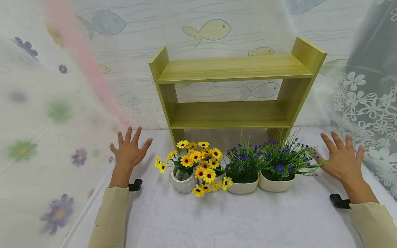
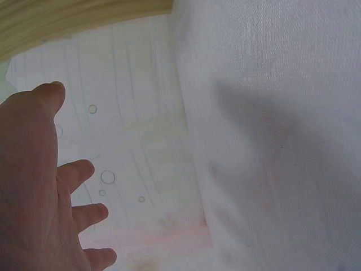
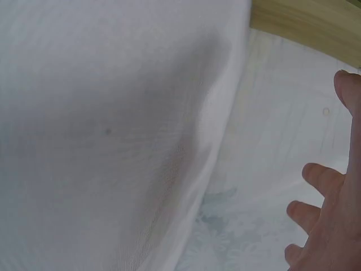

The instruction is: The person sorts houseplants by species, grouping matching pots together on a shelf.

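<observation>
My left hand [image 1: 129, 151] hovers with fingers spread at the left side of the table, to the left of the flowers, and holds nothing. On the right side my right hand [image 1: 342, 160] is spread as well, its thumb close to the purple flowers. Between the hands stand several potted artificial plants in a row. Yellow daisies grow from a white ruffled pot [image 1: 183, 184], and more yellow daisies [image 1: 209, 175] droop over the pot beside it. Two oval cream pots, a middle one [image 1: 243, 187] and a right one [image 1: 276, 185], carry purple flowers with green grass.
Behind the plants stands a two-tier wooden shelf [image 1: 231, 115] with bare boards. A white cloth [image 1: 198, 220] covers the table. Translucent curtains printed with fish and flowers hang at the back and sides, the left curtain [image 1: 40, 120] close to my left arm.
</observation>
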`<state>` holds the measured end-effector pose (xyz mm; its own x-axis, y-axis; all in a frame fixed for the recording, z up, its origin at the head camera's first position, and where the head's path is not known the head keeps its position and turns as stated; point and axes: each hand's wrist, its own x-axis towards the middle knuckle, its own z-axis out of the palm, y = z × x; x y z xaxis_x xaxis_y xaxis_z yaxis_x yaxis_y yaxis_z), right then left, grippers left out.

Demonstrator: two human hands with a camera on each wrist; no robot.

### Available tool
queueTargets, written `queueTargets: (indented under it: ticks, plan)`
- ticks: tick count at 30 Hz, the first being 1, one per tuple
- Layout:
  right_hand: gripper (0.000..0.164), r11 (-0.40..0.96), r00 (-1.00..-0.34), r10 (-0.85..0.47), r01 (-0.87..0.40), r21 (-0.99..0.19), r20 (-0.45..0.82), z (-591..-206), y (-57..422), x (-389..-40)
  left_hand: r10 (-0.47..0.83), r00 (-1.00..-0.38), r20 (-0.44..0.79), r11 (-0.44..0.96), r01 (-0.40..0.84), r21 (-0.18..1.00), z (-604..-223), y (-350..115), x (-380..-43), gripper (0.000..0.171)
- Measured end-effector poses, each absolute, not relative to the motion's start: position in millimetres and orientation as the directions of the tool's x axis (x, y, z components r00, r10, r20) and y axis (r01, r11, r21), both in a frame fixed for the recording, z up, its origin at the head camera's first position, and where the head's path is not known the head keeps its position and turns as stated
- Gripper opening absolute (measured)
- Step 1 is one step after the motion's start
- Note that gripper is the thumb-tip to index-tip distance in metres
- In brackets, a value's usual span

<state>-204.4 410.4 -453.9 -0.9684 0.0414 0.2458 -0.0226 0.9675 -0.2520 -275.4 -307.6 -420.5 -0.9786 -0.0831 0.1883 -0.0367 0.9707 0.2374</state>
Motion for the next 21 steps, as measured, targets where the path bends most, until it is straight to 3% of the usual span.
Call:
queueTargets:
  ticks: [21]
  plan:
    - [0.085, 0.964, -0.959, 0.043, -0.034, -0.263, 0.281, -452.3, 406.1, -207.2, -0.049, -0.961, 0.272, 0.972, 0.017, 0.235, -417.1, -305.2, -273.4, 0.083]
